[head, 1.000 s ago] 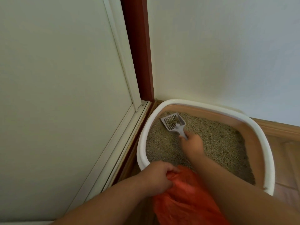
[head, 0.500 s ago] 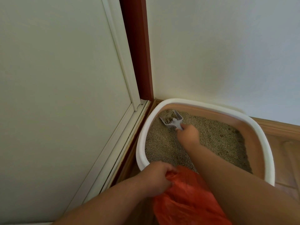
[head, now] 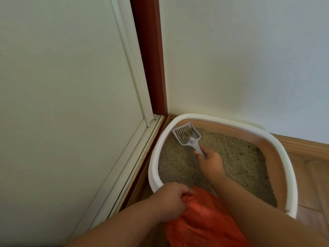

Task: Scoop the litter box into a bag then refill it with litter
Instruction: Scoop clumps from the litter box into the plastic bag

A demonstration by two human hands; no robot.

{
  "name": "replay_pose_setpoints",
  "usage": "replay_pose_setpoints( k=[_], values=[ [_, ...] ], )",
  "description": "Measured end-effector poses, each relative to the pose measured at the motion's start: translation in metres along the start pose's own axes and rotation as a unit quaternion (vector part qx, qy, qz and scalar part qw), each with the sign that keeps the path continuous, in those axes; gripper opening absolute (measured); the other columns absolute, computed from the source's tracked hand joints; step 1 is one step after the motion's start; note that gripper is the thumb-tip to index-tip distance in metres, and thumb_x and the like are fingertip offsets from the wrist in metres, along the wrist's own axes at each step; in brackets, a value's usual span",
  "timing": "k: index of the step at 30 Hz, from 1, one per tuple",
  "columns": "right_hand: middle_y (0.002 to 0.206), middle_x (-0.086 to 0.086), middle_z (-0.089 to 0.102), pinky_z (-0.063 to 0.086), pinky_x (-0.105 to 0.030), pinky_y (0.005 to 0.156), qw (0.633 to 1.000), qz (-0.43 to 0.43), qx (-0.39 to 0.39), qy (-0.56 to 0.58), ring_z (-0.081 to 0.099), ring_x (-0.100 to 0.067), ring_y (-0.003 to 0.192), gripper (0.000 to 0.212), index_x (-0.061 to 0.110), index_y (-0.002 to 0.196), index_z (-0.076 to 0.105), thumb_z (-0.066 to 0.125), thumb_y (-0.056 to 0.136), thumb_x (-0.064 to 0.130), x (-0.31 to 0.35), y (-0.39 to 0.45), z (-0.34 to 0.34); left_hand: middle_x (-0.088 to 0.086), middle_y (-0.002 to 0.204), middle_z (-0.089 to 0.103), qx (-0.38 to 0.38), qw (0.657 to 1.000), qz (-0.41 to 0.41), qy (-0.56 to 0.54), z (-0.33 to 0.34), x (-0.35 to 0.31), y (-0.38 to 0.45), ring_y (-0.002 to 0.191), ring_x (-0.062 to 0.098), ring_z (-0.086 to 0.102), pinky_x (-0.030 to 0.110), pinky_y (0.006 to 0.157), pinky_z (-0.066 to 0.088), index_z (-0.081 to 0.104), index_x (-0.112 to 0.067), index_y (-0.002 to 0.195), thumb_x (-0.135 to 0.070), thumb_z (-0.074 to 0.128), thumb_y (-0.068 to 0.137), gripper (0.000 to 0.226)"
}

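A litter box [head: 277,145] with a white rim and tan inner walls sits in the room's corner, filled with grey-beige litter [head: 236,163]. My right hand [head: 211,160] grips the handle of a grey slotted scoop [head: 187,133], which is raised over the box's far left corner with a clump of litter in its head. My left hand [head: 169,200] grips the gathered edge of an orange plastic bag [head: 201,220] at the box's near rim. The bag's lower part runs out of view.
A white sliding door [head: 71,104] with its track stands close on the left, and a dark red post [head: 151,56] marks the corner. A white wall [head: 249,59] with wooden skirting backs the box. Wooden floor [head: 316,175] shows at the right.
The scoop dug toward the far left corner of the litter, then came up tilted with a clump in it. My left hand has kept its hold on the bag.
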State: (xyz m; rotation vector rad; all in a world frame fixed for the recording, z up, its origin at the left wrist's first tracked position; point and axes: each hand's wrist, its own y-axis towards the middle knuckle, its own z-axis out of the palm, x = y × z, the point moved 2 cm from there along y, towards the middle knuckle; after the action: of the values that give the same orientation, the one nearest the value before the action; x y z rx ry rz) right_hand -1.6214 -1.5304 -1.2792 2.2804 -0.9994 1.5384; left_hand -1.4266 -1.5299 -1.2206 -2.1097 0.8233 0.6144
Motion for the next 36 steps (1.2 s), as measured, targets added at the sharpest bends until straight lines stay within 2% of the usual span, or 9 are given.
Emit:
replay_pose_setpoints(
  k=[4, 7, 11, 16, 20, 26, 30, 34, 36],
  values=[
    [0.081, -0.004, 0.071, 0.044, -0.024, 0.042, 0.999, -0.005, 0.033, -0.027, 0.056, -0.013, 0.054, 0.038, 0.021, 0.136, 0.062, 0.063, 0.098, 0.026, -0.008, -0.017, -0.038, -0.010, 0.138, 0.064, 0.004, 1.000, -0.013, 0.011, 0.000, -0.004, -0.003, 0.123, 0.009, 0.061, 0.029, 0.110, 0.048, 0.062, -0.035, 0.140, -0.015, 0.069, 0.094, 0.050],
    [0.077, -0.005, 0.069, 0.040, -0.018, 0.039, 0.998, -0.027, 0.024, -0.056, 0.052, -0.009, 0.048, 0.037, 0.021, 0.135, 0.062, 0.063, 0.098, 0.027, -0.010, -0.027, -0.075, -0.008, 0.137, 0.065, -0.004, 0.999, 0.002, 0.035, 0.000, -0.013, -0.006, 0.122, 0.010, 0.062, 0.020, 0.104, 0.046, 0.062, -0.033, 0.141, -0.014, 0.068, 0.093, 0.052],
    [0.079, -0.002, 0.071, 0.041, -0.020, 0.042, 0.996, -0.036, -0.002, -0.079, 0.054, -0.009, 0.050, 0.039, 0.021, 0.136, 0.063, 0.064, 0.097, 0.029, -0.015, -0.033, -0.111, -0.006, 0.139, 0.063, -0.002, 0.999, 0.024, 0.046, 0.008, -0.035, -0.012, 0.122, 0.012, 0.061, 0.014, 0.096, 0.041, 0.058, -0.031, 0.145, -0.012, 0.068, 0.093, 0.057],
    [0.081, -0.002, 0.071, 0.041, -0.019, 0.046, 0.993, -0.052, 0.040, -0.100, 0.052, -0.006, 0.050, 0.038, 0.024, 0.134, 0.063, 0.064, 0.097, 0.029, -0.016, -0.055, -0.134, -0.003, 0.142, 0.056, 0.023, 0.997, 0.053, 0.058, 0.010, -0.061, -0.020, 0.126, 0.017, 0.059, 0.026, 0.104, 0.048, 0.049, -0.031, 0.151, -0.007, 0.068, 0.092, 0.067],
    [0.081, 0.001, 0.071, 0.050, -0.028, 0.056, 0.993, -0.056, 0.044, -0.094, 0.059, -0.012, 0.060, 0.036, 0.029, 0.132, 0.064, 0.065, 0.096, 0.032, -0.008, -0.065, -0.161, -0.001, 0.137, 0.055, 0.014, 0.996, 0.064, 0.061, 0.001, -0.066, -0.029, 0.122, 0.017, 0.059, 0.022, 0.096, 0.049, 0.051, -0.027, 0.149, -0.013, 0.073, 0.090, 0.064],
    [0.096, 0.010, 0.073, 0.055, -0.026, 0.073, 0.994, -0.042, 0.062, -0.077, 0.068, -0.012, 0.084, 0.035, 0.038, 0.127, 0.067, 0.070, 0.092, 0.035, -0.002, -0.078, -0.202, -0.005, 0.163, 0.023, 0.079, 0.993, 0.018, 0.081, -0.007, -0.068, -0.037, 0.142, 0.022, 0.040, 0.030, 0.109, 0.045, 0.010, -0.030, 0.165, -0.015, 0.082, 0.081, 0.112],
    [0.092, 0.012, 0.075, 0.048, -0.019, 0.071, 0.991, -0.055, 0.102, -0.061, 0.067, -0.005, 0.078, 0.032, 0.039, 0.116, 0.073, 0.077, 0.087, 0.025, 0.012, -0.089, -0.226, -0.008, 0.160, 0.024, 0.089, 0.993, -0.009, 0.072, -0.010, -0.074, -0.040, 0.137, 0.026, 0.046, 0.031, 0.097, 0.054, 0.007, -0.037, 0.164, 0.000, 0.075, 0.079, 0.116],
    [0.097, 0.013, 0.077, 0.051, -0.016, 0.081, 0.985, -0.082, 0.140, -0.063, 0.071, -0.001, 0.092, 0.031, 0.033, 0.109, 0.078, 0.083, 0.080, 0.022, 0.031, -0.102, -0.241, 0.004, 0.132, 0.052, 0.061, 0.998, -0.029, -0.015, -0.014, -0.075, -0.036, 0.109, 0.033, 0.067, 0.053, 0.081, 0.063, 0.021, -0.042, 0.161, 0.007, 0.071, 0.077, 0.110],
    [0.100, 0.014, 0.077, 0.051, -0.022, 0.089, 0.982, -0.085, 0.149, -0.083, 0.070, -0.001, 0.096, 0.035, 0.030, 0.110, 0.078, 0.086, 0.076, 0.026, 0.039, -0.106, -0.246, 0.007, 0.122, 0.058, 0.053, 0.997, -0.031, -0.044, -0.015, -0.075, -0.035, 0.095, 0.034, 0.070, 0.042, 0.061, 0.059, 0.029, -0.038, 0.159, 0.010, 0.069, 0.078, 0.102]
  ],
)
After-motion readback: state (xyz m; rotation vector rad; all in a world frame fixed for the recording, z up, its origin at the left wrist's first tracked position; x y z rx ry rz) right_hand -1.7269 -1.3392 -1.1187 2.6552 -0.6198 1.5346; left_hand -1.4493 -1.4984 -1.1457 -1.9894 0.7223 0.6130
